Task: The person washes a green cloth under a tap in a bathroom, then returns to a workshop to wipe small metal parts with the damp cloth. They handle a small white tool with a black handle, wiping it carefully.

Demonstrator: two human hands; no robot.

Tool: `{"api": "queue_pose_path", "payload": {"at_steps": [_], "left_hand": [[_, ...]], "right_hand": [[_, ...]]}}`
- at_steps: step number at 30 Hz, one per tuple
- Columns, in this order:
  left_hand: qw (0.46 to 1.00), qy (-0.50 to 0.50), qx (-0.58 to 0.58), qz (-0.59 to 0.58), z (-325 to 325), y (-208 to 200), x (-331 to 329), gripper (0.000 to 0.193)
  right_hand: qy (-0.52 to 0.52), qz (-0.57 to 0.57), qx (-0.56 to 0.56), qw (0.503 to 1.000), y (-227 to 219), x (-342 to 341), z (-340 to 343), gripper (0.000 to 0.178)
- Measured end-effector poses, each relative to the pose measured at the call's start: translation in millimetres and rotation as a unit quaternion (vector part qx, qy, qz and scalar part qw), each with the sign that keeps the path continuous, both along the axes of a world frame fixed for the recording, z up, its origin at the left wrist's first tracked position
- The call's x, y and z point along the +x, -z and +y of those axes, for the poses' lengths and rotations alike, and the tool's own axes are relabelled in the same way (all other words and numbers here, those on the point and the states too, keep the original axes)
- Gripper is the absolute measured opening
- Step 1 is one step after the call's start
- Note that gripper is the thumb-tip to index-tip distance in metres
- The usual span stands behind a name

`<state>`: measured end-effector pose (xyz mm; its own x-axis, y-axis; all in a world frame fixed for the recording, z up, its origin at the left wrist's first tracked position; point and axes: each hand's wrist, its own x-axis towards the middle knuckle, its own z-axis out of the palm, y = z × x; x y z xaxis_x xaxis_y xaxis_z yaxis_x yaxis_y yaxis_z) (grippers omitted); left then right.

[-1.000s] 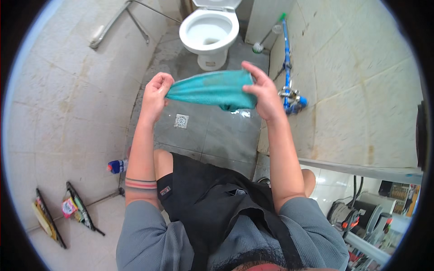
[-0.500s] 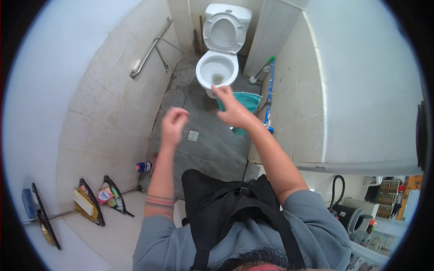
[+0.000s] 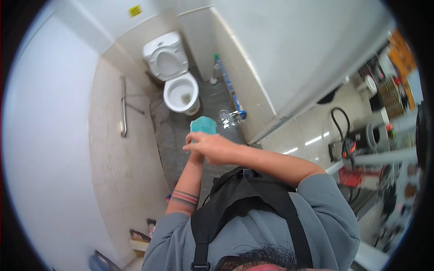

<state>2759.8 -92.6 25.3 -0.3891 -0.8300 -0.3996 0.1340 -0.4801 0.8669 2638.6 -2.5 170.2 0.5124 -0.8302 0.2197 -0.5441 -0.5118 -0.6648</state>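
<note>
My right hand [image 3: 214, 148] is closed, its fingers bent over beside a teal cloth [image 3: 203, 125] that sticks out beyond the knuckles, folded or bunched. Directly under it is my left hand [image 3: 196, 157]; only the wrist and the hand's edge show, and its fingers are hidden. Both hands meet in front of my chest, short of a white toilet [image 3: 181, 94]. The toilet's lid [image 3: 168, 63] is raised, and some darker water shows in the bowl.
Wet grey floor [image 3: 226, 119] shines right of the toilet. A toilet brush [image 3: 214, 79] and a blue pole [image 3: 228, 86] stand along the right wall. A metal grab bar [image 3: 123, 108] is on the left wall. Outside at right is a vacuum cleaner [image 3: 348, 147].
My hands, apart before, have come together, right over left. The teal cloth, spread out below the right hand before, is now bunched at the hands. My view has turned rightward.
</note>
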Motion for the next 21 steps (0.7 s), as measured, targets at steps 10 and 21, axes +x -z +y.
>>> {"api": "queue_pose_path", "payload": {"at_steps": [10,21], "left_hand": [[0.984,0.030,-0.171,-0.042,26,-104,-74,0.028],[0.898,-0.019,-0.396,-0.193,66,-251,-140,0.033]], "right_hand": [[-0.081,-0.297,0.168,0.936,41,-151,96,0.042],[0.350,-0.157,0.354,0.853,146,-490,289,0.039]]}}
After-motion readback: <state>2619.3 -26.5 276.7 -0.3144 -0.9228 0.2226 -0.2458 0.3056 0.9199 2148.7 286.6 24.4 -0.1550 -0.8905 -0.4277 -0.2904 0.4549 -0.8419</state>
